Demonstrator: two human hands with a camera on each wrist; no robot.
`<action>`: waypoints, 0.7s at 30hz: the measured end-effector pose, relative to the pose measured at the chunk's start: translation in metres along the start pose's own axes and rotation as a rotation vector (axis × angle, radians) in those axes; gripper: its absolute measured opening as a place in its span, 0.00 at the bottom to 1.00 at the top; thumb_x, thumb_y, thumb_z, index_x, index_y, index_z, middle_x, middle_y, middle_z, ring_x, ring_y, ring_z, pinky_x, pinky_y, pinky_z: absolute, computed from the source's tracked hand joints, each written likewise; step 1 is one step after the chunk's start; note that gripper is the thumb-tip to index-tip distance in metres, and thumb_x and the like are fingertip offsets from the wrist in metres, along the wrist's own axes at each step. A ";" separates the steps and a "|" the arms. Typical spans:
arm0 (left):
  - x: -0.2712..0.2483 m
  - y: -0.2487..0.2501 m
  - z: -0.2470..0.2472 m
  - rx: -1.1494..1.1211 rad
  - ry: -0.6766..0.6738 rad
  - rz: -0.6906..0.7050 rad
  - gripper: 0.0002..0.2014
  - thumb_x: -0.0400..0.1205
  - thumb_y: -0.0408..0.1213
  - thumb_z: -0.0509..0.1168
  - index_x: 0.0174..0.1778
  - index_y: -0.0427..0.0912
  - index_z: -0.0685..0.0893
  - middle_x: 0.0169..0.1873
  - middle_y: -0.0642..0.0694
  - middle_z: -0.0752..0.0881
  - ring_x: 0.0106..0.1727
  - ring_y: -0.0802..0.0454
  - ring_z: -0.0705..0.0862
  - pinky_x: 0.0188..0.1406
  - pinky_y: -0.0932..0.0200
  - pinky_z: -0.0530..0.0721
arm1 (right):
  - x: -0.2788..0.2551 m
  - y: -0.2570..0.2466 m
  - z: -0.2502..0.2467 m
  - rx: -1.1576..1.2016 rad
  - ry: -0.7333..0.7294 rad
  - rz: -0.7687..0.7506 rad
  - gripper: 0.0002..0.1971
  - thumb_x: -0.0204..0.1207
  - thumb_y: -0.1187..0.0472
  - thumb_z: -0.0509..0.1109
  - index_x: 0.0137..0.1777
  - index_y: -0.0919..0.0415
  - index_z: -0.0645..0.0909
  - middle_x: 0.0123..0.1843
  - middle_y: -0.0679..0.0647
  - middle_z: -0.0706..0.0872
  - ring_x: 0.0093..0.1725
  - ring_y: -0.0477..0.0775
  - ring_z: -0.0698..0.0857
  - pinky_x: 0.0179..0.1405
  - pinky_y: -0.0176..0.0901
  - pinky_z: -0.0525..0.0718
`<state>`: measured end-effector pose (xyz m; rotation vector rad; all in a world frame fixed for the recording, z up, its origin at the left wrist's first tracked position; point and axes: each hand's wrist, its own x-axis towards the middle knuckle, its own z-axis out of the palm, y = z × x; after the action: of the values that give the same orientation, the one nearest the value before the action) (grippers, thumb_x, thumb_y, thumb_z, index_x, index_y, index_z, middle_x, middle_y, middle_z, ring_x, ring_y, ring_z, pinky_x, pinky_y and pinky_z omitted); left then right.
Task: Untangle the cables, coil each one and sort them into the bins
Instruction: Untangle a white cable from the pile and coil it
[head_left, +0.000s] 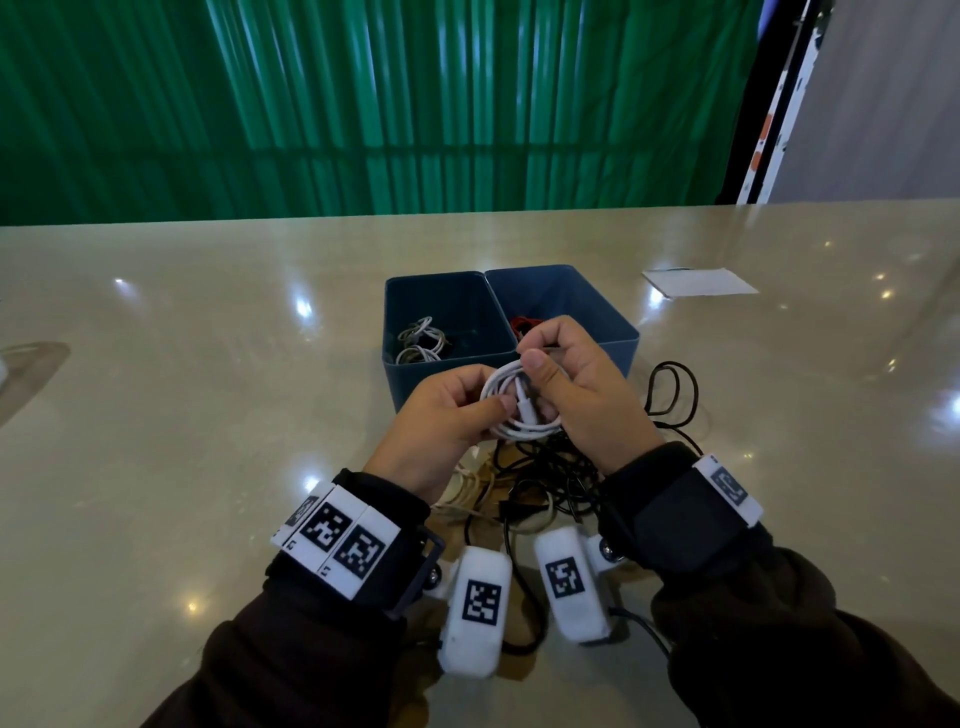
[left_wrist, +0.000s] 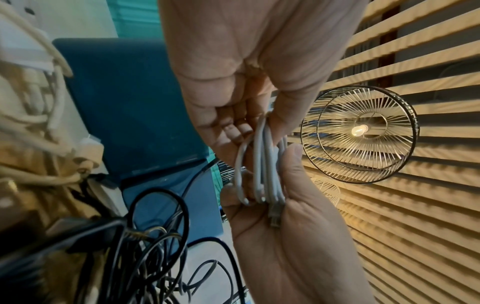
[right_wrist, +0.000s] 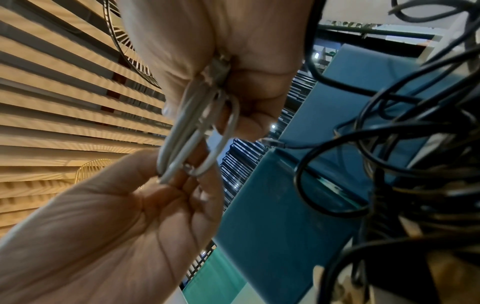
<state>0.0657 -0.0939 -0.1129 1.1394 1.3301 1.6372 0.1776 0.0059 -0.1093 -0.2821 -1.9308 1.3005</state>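
Note:
A white cable (head_left: 519, 415) is wound into a small coil and held above the table between both hands. My left hand (head_left: 488, 394) pinches the coil's left side with thumb and fingers. My right hand (head_left: 535, 349) grips its top right, thumb on the strands. In the left wrist view, one connector end lies against the right palm beside the coil (left_wrist: 259, 164). Below the hands lies a tangle of black cables (head_left: 561, 467) and beige cables (head_left: 470, 486). Behind stand two blue bins. The left bin (head_left: 415, 379) holds pale coiled cables (head_left: 418, 340). The right bin (head_left: 597, 306) holds a red cable (head_left: 522, 322).
A black loop (head_left: 670, 389) from the tangle lies right of the bins. A white sheet of paper (head_left: 698, 283) lies further back on the right. The glossy beige table (head_left: 208, 415) stretches out on both sides, and a green curtain hangs behind it.

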 end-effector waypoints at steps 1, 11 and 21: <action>0.000 0.000 0.000 0.002 0.013 0.010 0.08 0.80 0.22 0.62 0.53 0.28 0.82 0.40 0.38 0.87 0.42 0.44 0.84 0.44 0.57 0.85 | 0.000 0.000 -0.001 -0.015 -0.029 0.006 0.02 0.82 0.60 0.60 0.50 0.56 0.74 0.41 0.58 0.82 0.34 0.44 0.80 0.33 0.31 0.78; 0.001 0.002 0.000 -0.312 -0.017 -0.045 0.22 0.72 0.28 0.64 0.63 0.29 0.79 0.43 0.38 0.87 0.42 0.47 0.86 0.46 0.56 0.87 | -0.001 -0.002 0.000 -0.122 -0.018 -0.039 0.08 0.78 0.58 0.60 0.53 0.57 0.77 0.44 0.48 0.84 0.41 0.42 0.82 0.41 0.34 0.80; 0.004 0.003 -0.008 -0.290 0.146 -0.017 0.16 0.78 0.19 0.62 0.61 0.33 0.75 0.36 0.39 0.89 0.34 0.48 0.87 0.34 0.56 0.87 | -0.003 -0.012 0.000 -0.122 -0.334 0.066 0.24 0.76 0.72 0.64 0.64 0.45 0.69 0.54 0.45 0.81 0.53 0.43 0.81 0.56 0.34 0.80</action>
<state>0.0565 -0.0931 -0.1099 0.8476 1.1392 1.8589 0.1828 -0.0014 -0.1001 -0.1998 -2.3045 1.3412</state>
